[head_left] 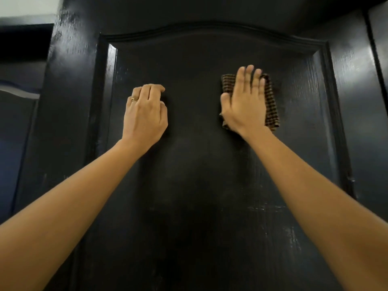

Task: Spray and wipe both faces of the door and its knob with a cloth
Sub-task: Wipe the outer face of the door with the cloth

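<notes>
It looked like a home interior, a room or hallway: a glossy black panelled door (195,175) with arched raised moulding filled the view, and a pale painted wall (27,6) showed beyond its upper left corner.

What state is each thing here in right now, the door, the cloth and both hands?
door: dark and glossy, pale streaks low on its panel.
cloth: spread flat against the door panel under the right hand.
right hand: fingers straight, pressing the cloth.
left hand: fingers curled against the panel, nothing seen in it.
</notes>
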